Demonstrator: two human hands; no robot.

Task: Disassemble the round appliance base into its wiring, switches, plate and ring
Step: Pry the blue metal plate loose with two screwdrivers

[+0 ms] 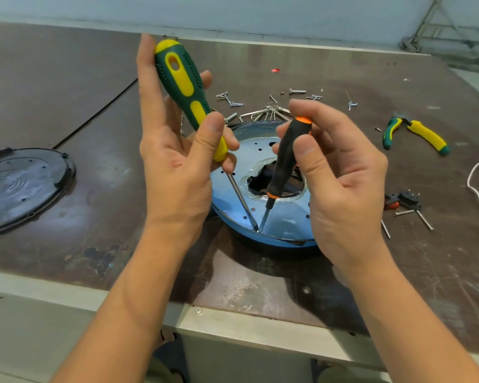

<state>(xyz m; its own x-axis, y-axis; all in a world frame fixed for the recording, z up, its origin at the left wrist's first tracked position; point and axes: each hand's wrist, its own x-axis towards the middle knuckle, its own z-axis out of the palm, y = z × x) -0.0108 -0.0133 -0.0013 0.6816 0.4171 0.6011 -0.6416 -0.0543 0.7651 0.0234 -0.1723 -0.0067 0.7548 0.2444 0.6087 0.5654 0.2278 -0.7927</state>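
Partly done. Black cover [20, 186] is off and lies far left on the table [67, 92]. Loose screws [230, 100] are behind the base [282, 230], and switches [401, 201] and white wire [476, 183] are out at the right, near the pliers [418, 134]. Left to do, by my read: get the blue plate [249, 153] out of the ring [263, 246].

Base sits mid-table between the hands. Left hand [174, 161] pinches the green screwdriver [183, 78] low on the handle, thumb against fingers, with one finger straight up along it. Right hand [335, 172] pinches the top of the black screwdriver [285, 158] with its fingertips. Both tips meet at the near rim, at the plate's edge; looks like prying.
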